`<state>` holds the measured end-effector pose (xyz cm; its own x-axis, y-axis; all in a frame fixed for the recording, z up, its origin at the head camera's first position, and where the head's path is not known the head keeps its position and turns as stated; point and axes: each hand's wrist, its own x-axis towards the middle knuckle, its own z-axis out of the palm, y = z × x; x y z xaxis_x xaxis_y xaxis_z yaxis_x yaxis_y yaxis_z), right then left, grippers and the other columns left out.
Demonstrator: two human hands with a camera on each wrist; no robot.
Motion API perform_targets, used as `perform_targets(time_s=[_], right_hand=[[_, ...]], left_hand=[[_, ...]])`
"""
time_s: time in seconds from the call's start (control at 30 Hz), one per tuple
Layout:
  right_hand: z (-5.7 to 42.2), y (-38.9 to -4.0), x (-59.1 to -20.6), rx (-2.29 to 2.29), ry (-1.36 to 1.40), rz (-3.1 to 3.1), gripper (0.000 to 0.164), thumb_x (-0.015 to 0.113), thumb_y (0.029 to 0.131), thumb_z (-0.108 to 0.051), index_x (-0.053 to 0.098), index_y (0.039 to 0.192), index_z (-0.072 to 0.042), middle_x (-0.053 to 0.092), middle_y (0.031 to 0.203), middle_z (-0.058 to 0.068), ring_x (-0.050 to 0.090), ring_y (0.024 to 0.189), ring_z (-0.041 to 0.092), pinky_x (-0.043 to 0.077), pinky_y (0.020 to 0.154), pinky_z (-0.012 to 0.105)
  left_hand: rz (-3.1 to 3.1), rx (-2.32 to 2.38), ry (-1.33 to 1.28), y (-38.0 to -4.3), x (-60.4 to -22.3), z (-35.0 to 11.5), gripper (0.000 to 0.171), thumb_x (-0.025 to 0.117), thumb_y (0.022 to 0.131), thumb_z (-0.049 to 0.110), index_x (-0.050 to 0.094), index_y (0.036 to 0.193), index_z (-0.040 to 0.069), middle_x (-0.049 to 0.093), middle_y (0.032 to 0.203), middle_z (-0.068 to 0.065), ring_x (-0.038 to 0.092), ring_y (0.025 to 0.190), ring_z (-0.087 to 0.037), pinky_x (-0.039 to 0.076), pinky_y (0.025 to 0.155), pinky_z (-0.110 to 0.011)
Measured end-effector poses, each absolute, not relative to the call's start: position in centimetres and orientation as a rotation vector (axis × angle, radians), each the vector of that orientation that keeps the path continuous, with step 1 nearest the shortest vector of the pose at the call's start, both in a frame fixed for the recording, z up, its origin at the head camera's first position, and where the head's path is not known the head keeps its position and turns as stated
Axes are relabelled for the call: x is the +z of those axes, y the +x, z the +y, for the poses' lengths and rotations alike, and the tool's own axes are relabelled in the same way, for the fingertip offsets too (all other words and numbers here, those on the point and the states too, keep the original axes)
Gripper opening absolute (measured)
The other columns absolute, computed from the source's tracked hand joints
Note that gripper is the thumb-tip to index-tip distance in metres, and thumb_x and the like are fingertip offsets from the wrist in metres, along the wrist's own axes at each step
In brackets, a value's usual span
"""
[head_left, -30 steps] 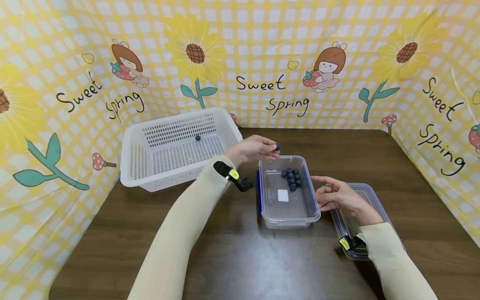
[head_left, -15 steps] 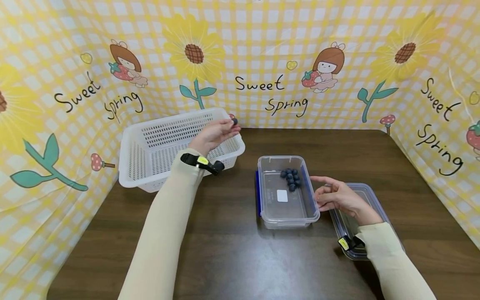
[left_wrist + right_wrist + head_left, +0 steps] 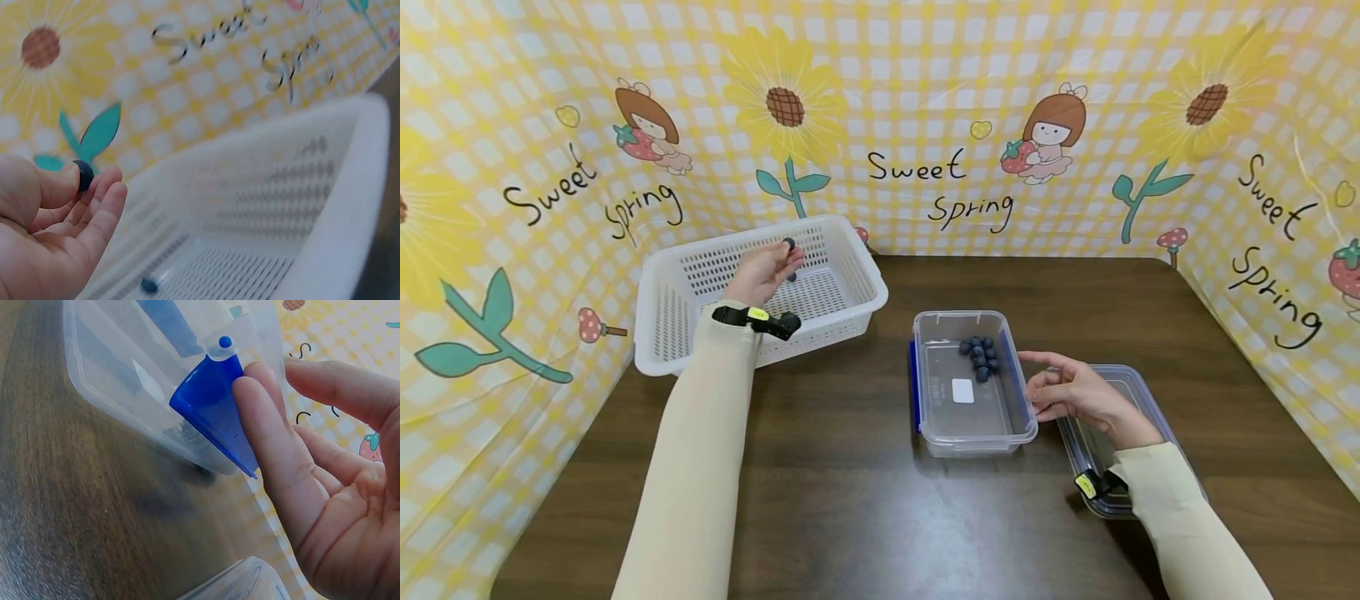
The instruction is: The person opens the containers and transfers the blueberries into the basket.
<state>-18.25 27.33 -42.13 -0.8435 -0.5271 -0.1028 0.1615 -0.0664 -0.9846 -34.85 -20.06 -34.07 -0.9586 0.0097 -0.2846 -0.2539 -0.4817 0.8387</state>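
My left hand (image 3: 762, 273) is over the white perforated basket (image 3: 842, 321), pinching a blueberry (image 3: 83, 175) between thumb and fingertips. Below it, a second blueberry (image 3: 149, 285) lies on the basket floor. To the right stands a clear lidless plastic container (image 3: 955, 437) with several blueberries (image 3: 979, 358) gathered toward its far right side. My right hand (image 3: 1078, 398) is at the container's right wall, its fingers extended. In the right wrist view those fingers touch the wall beside a hanging blue latch (image 3: 209, 394).
A clear lid (image 3: 1123, 379) lies on the brown table (image 3: 850, 517), partly under my right hand and wrist. Another blue latch (image 3: 915, 387) hangs on the container's left side. A yellow checked cloth (image 3: 925, 83) rises behind the table and at both sides.
My left hand has swung left, from above the container's far left corner to over the basket, a blueberry still in its fingertips. My right hand has stayed at the container.
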Motion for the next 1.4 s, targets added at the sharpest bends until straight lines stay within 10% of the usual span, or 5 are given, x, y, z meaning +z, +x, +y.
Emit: perform_targets(time_s=[0.53,0.8,1.07,1.4], right_hand=[[27.3,-18.3,-42.0,-1.956,-0.385,1.761,0.057,0.060,0.091,0.012,0.045,0.143,-0.007,0.068,0.091,0.009,0.070,0.074,0.019,0.062,0.069,0.035],[27.5,-18.4,-42.3,-1.946,-0.365,1.779,0.059,0.061,0.091,0.011,0.042,0.145,-0.006,0.068,0.090,0.007,0.070,0.074,0.018,0.062,0.069,0.035],[27.6,-18.5,-42.6,-1.951,-0.370,1.768,0.058,0.061,0.091,0.011,0.044,0.144,-0.008,0.068,0.090,0.006,0.070,0.074,0.018,0.062,0.068,0.035],[27.6,-18.5,-42.7,-1.955,-0.382,1.766,0.058,0.060,0.091,0.012,0.045,0.143,-0.009,0.068,0.090,0.007,0.070,0.074,0.018,0.062,0.069,0.035]], left_hand=[[1.432,2.632,-0.782,-34.8,-34.8,-24.6,0.044,0.054,0.101,0.006,0.048,0.144,0.005,0.066,0.079,-0.009,0.066,0.099,-0.014,0.050,0.096,-0.023],[1.383,2.689,-0.909,-34.2,-34.9,-24.8,0.038,0.055,0.101,0.012,0.053,0.139,0.008,0.063,0.113,-0.010,0.066,0.095,-0.015,0.052,0.095,-0.024],[1.436,2.654,-0.908,-34.2,-35.2,-24.8,0.016,0.056,0.101,0.009,0.060,0.116,0.006,0.062,0.111,-0.010,0.063,0.106,-0.016,0.052,0.095,-0.025],[1.550,2.574,-0.722,-34.3,-34.7,-22.6,0.044,0.055,0.102,0.011,0.047,0.145,0.004,0.056,0.128,-0.012,0.051,0.130,-0.020,0.050,0.098,-0.024]])
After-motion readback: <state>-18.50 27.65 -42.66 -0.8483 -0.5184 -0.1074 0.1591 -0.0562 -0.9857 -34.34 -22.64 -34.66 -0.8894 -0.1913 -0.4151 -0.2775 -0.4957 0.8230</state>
